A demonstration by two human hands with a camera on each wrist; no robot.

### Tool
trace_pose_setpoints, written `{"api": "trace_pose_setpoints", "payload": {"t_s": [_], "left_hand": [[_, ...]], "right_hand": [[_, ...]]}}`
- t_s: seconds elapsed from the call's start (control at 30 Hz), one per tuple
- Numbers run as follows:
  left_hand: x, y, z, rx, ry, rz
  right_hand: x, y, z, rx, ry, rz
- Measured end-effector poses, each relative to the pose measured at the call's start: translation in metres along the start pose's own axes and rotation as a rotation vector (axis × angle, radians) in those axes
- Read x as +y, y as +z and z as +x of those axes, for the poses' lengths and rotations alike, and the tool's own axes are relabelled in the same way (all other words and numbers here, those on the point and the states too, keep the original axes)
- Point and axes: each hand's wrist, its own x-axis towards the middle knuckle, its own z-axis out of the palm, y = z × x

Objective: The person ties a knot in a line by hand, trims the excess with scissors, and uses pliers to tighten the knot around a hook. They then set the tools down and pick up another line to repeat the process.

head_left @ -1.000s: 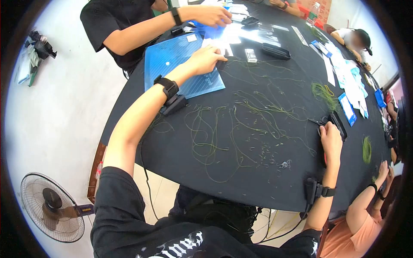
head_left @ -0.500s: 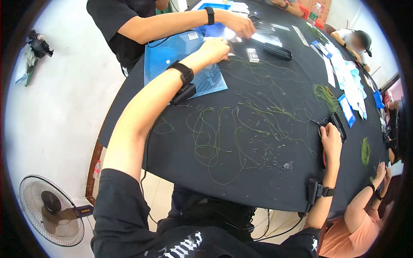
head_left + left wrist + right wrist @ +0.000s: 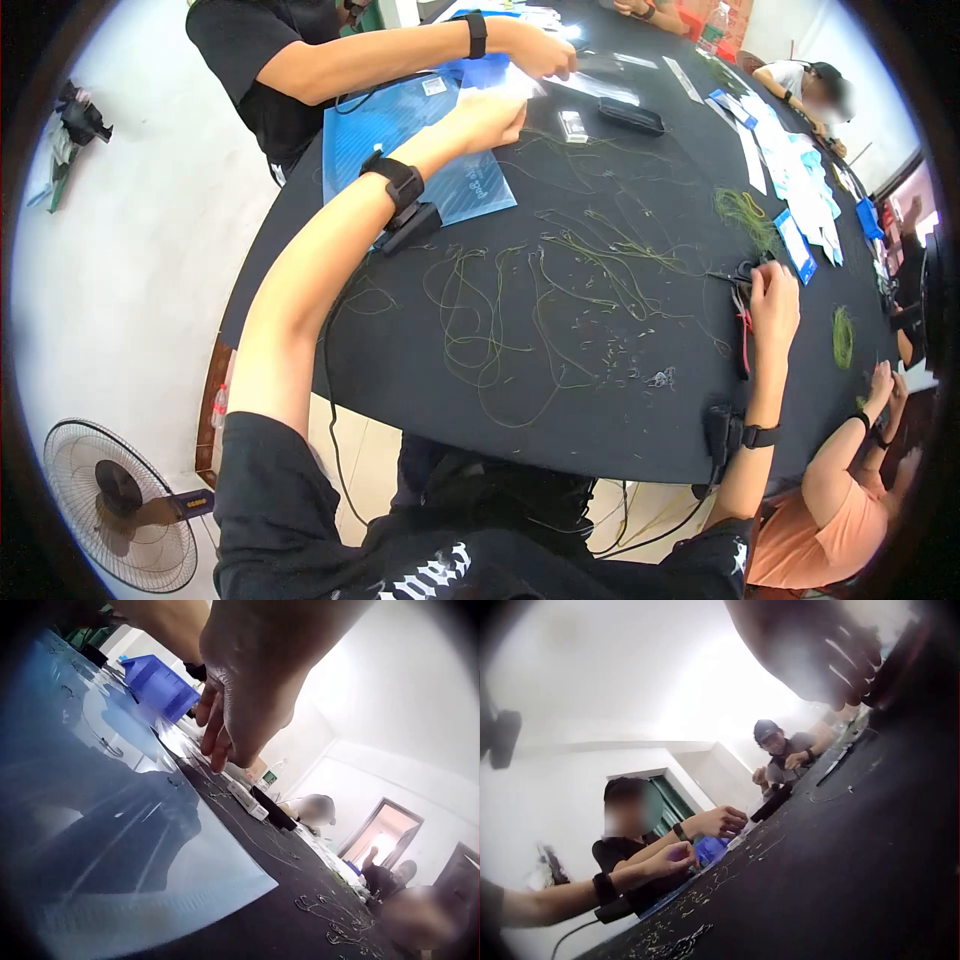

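My left hand (image 3: 492, 118) is held over the far right corner of the blue plastic folder (image 3: 470, 190), beside the other person's hand (image 3: 545, 52). In the left wrist view its fingers (image 3: 214, 731) point down, bent and close together; I cannot tell whether they pinch something. My right hand (image 3: 776, 310) rests on the black cloth with loosely bent fingers, gaps showing between them in the right wrist view. Red-handled pliers (image 3: 742, 335) lie along its left side, and black scissors (image 3: 735, 274) lie just beyond its fingertips.
Green line lengths with hooks (image 3: 490, 300) spread over the black table (image 3: 440, 390), with clippings (image 3: 615, 350) near the middle. Beyond are a small white box (image 3: 573, 127), a black tray (image 3: 632, 115) and a green line bundle (image 3: 745, 215). People sit around the table.
My left hand has risen slightly from near the table, its fingers now more bent. The other person's hand has moved right. My right hand has shifted a little, leaving the red pliers more visible.
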Motion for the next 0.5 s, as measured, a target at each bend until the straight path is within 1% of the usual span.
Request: {"api": "trace_pose_setpoints", "payload": {"t_s": [0.07,0.1,0.13,0.2,0.27,0.33,0.4,0.5], "left_hand": [[0.002,0.004,0.0,0.076,0.01,-0.011],[0.003,0.006,-0.001,0.111,0.013,-0.016],[0.004,0.007,-0.001,0.103,0.008,-0.028],[0.004,0.008,0.0,0.089,-0.002,-0.048],[0.003,0.011,-0.001,0.121,0.019,-0.05],[0.005,0.01,-0.002,0.134,0.012,-0.075],[0.01,0.008,-0.004,0.125,-0.027,-0.122],[0.009,0.008,-0.006,0.153,0.02,-0.126]], "right_hand": [[-0.025,-0.01,0.02,-0.001,-0.124,0.13],[-0.037,-0.013,0.032,-0.082,-0.201,0.271],[-0.048,-0.013,0.046,-0.166,-0.278,0.413],[-0.069,-0.004,0.084,-0.174,-0.518,0.401],[-0.089,0.016,0.128,-0.314,-0.607,0.479],[-0.112,0.045,0.168,-0.466,-0.657,0.274],[-0.126,0.083,0.188,-0.474,-0.599,0.401],[-0.141,0.121,0.204,-0.453,-0.773,0.432]]}}
